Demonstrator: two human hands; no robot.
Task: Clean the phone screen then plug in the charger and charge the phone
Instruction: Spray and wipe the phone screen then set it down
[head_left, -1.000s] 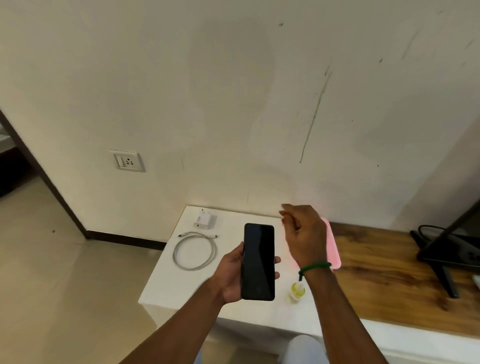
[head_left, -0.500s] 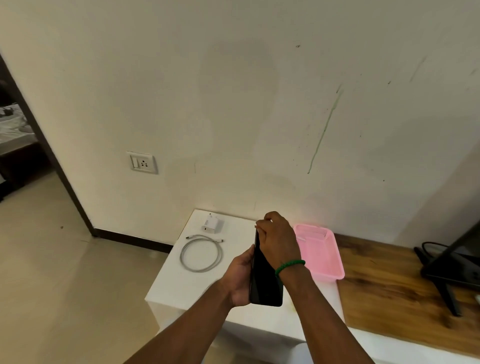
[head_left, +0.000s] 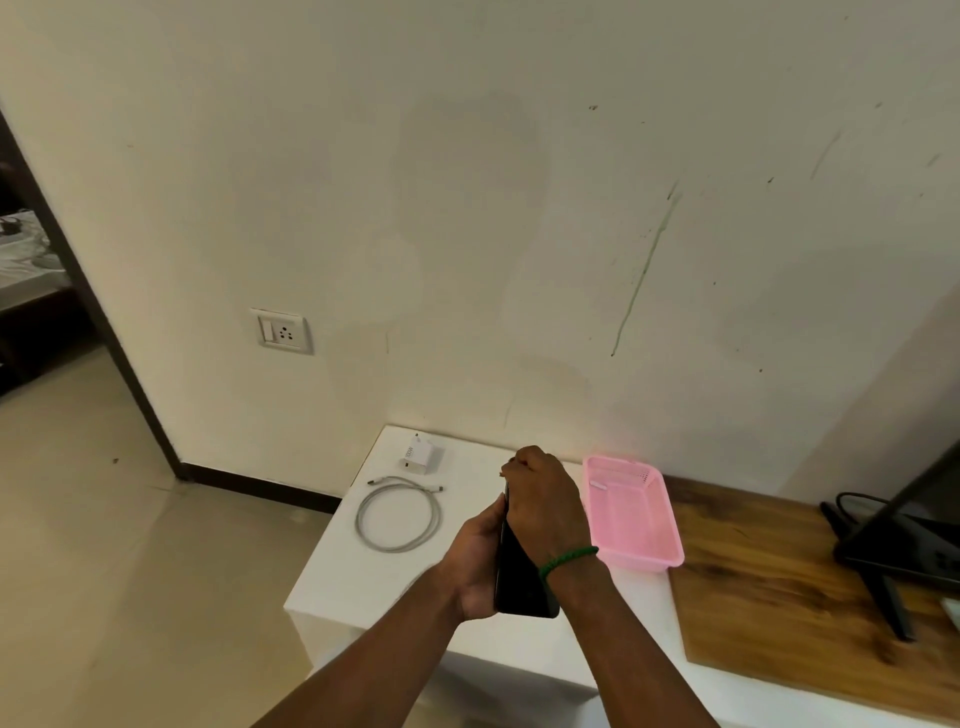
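The phone (head_left: 519, 577) is held upright above the front of the white counter (head_left: 337, 587), its dark screen turned toward the right, so that it shows mostly edge-on. The left hand (head_left: 475, 561) cups it from behind and below, fingers closed around its left edge and lower end. The right hand (head_left: 540, 499) lies against the screen's upper part, fingers curled shut into a loose fist with the knuckles up; whether anything is held inside that fist cannot be told. A green band (head_left: 569, 558) circles the right wrist.

To the left of the hands a white cable (head_left: 397, 517) lies coiled in a loop on the counter, both ends pointing toward the wall. Just behind the coil, near the wall, sits the white charger (head_left: 420, 453), apart from the cable. To the right of the hands stands a pink tray (head_left: 636, 525) with a small pale item lying inside near its far end, too small to identify. The tray sits where the white surface meets a wooden top (head_left: 779, 587). At the far right edge, dark stand legs (head_left: 878, 545) and a black wire rest on the wood.

On the wall, left of the counter and higher, is a socket (head_left: 281, 331) with a switch beside it. Nothing is plugged into it.
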